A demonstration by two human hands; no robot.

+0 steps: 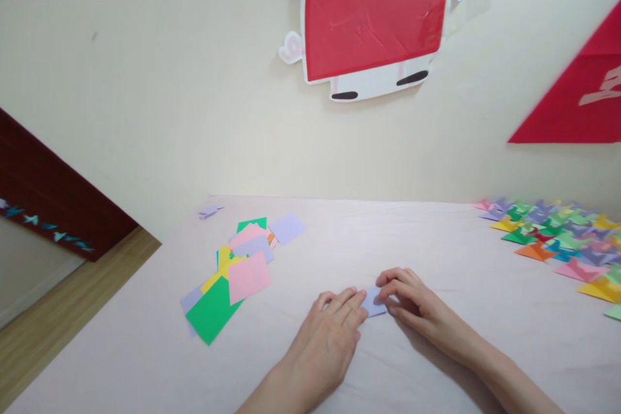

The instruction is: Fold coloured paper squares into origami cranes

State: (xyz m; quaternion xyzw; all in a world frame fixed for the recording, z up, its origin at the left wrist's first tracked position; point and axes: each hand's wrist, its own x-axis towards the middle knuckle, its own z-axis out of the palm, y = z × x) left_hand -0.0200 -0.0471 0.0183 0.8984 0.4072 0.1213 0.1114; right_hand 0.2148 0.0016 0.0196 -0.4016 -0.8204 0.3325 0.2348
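A small lavender paper [374, 303], apparently folded, lies on the pale cloth-covered surface [310, 233] between my hands. My left hand [334, 330] rests on its left side, with the fingers stretched out and lying flat, tips on the paper. At the right edge, my right hand [412, 301] has its fingers curled and closed on the paper, the index fingertip touching its face. The right part of the paper is partly hidden by those fingers.
Left of my hands lies a loose pile of coloured paper squares, with a green square [213, 312], a pink square [249, 278] and a lavender square [288, 228]. A small lavender folded piece [210, 211] sits farther back. Rows of folded paper pieces [557, 233] stand at right, near the wall.
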